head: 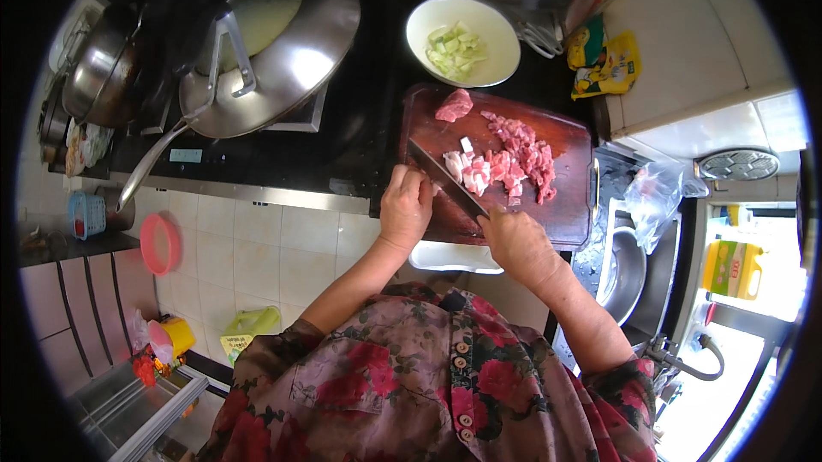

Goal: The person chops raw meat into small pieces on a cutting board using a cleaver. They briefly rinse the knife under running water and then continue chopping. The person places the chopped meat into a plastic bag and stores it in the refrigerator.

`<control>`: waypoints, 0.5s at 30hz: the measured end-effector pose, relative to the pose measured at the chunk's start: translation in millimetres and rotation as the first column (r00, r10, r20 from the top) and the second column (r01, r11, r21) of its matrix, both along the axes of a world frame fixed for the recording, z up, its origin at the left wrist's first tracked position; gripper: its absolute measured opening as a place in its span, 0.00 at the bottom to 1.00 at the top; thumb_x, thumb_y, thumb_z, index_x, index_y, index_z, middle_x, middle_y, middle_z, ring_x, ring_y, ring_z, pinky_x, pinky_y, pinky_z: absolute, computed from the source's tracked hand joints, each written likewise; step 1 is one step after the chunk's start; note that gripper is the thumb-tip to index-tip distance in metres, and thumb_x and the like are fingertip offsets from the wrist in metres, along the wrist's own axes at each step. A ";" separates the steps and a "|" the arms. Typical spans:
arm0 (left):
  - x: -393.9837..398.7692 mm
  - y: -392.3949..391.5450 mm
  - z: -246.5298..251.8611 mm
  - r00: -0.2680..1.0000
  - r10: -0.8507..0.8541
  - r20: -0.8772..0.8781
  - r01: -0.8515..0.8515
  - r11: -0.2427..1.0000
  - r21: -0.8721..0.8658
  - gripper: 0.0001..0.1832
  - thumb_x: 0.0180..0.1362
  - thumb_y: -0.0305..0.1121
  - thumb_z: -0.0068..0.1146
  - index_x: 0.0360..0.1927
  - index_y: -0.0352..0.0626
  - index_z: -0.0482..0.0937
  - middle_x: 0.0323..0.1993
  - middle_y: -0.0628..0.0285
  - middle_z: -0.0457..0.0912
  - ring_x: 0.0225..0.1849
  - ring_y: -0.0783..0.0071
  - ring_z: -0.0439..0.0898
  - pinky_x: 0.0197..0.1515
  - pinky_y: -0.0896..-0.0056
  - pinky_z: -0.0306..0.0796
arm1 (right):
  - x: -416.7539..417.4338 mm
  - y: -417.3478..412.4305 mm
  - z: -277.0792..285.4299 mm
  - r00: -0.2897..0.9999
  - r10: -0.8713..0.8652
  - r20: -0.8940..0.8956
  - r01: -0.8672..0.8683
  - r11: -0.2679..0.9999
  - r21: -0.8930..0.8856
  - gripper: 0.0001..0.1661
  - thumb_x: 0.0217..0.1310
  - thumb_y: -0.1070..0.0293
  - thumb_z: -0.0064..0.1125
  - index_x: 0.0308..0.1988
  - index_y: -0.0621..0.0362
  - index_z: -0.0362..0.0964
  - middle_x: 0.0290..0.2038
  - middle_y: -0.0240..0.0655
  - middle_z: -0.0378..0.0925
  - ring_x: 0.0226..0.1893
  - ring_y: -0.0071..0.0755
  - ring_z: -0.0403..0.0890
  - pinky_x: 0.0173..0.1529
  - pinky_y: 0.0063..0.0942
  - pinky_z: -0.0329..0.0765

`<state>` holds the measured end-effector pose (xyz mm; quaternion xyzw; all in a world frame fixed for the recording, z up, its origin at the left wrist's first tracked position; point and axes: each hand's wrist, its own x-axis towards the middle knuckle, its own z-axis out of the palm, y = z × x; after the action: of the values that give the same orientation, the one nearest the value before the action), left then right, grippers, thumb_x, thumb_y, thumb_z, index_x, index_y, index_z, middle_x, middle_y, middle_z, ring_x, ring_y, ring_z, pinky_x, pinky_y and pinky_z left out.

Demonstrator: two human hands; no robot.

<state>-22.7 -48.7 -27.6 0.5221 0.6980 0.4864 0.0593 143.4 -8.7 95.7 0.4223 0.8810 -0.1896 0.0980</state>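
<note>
My right hand [521,247] grips the handle of a kitchen knife [447,178], its blade slanting up and left over a dark red wooden cutting board [565,218]. Close against the blade's left side, my left hand [406,202] is curled at the board's left edge; a sliver of pink meat [436,190] shows by its fingers, mostly hidden. Right of the blade lie pale, fatty meat cubes [475,174] and a strip of chopped red meat [528,146]. One larger chunk of raw meat [454,105] sits near the board's far left corner.
Beyond the board stands a white bowl [504,54] of pale green vegetable pieces. A lidded, long-handled pan [276,86] rests on the black cooktop [257,157] at left. A white tray [453,256] sits under the board's near edge. The sink [658,288] is at right.
</note>
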 end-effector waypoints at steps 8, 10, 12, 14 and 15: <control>2.3 -1.7 5.7 1.000 -0.021 0.023 0.022 0.999 -0.040 0.05 0.49 0.22 0.58 0.26 0.40 0.73 0.30 0.55 0.73 0.29 0.54 0.77 0.30 0.61 0.73 | -27.4 18.4 -29.4 0.983 -0.054 -0.173 0.045 0.997 -0.056 0.17 0.65 0.62 0.48 0.31 0.67 0.68 0.21 0.56 0.75 0.25 0.60 0.80 0.30 0.49 0.77; 2.4 -0.7 5.0 1.000 0.014 -0.004 -0.014 1.000 0.002 0.06 0.47 0.18 0.59 0.26 0.38 0.73 0.28 0.55 0.74 0.27 0.56 0.76 0.28 0.62 0.71 | -43.3 21.3 -16.6 0.993 -0.094 -0.074 0.084 0.987 -0.138 0.19 0.67 0.60 0.44 0.34 0.67 0.71 0.27 0.54 0.79 0.32 0.56 0.83 0.37 0.45 0.80; 1.6 0.5 7.6 0.999 0.012 -0.041 -0.011 1.000 0.010 0.05 0.49 0.19 0.58 0.26 0.37 0.73 0.28 0.55 0.73 0.26 0.55 0.75 0.28 0.62 0.70 | -52.3 24.5 -39.2 0.991 -0.087 -0.101 0.077 0.992 -0.098 0.19 0.67 0.61 0.44 0.34 0.67 0.72 0.27 0.54 0.79 0.32 0.54 0.83 0.37 0.43 0.81; 2.1 0.4 8.6 1.000 0.006 -0.027 -0.005 1.000 0.018 0.05 0.50 0.20 0.58 0.26 0.37 0.72 0.27 0.55 0.73 0.25 0.55 0.75 0.27 0.61 0.70 | -68.9 24.1 -35.6 0.981 -0.142 -0.130 0.134 0.989 -0.070 0.18 0.67 0.61 0.45 0.33 0.67 0.72 0.29 0.54 0.79 0.32 0.52 0.83 0.37 0.40 0.81; 1.4 2.6 7.5 1.000 0.006 -0.025 -0.005 1.000 0.026 0.05 0.51 0.20 0.58 0.26 0.37 0.72 0.27 0.54 0.73 0.25 0.54 0.75 0.27 0.61 0.70 | -70.2 26.9 -38.3 0.974 -0.124 -0.188 0.119 0.992 -0.039 0.19 0.67 0.61 0.45 0.35 0.68 0.71 0.27 0.54 0.79 0.31 0.53 0.83 0.35 0.41 0.81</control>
<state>-21.3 -46.1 -20.1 0.5271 0.6937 0.4889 0.0424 73.2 18.2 57.4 0.4541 0.8561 -0.2468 0.0074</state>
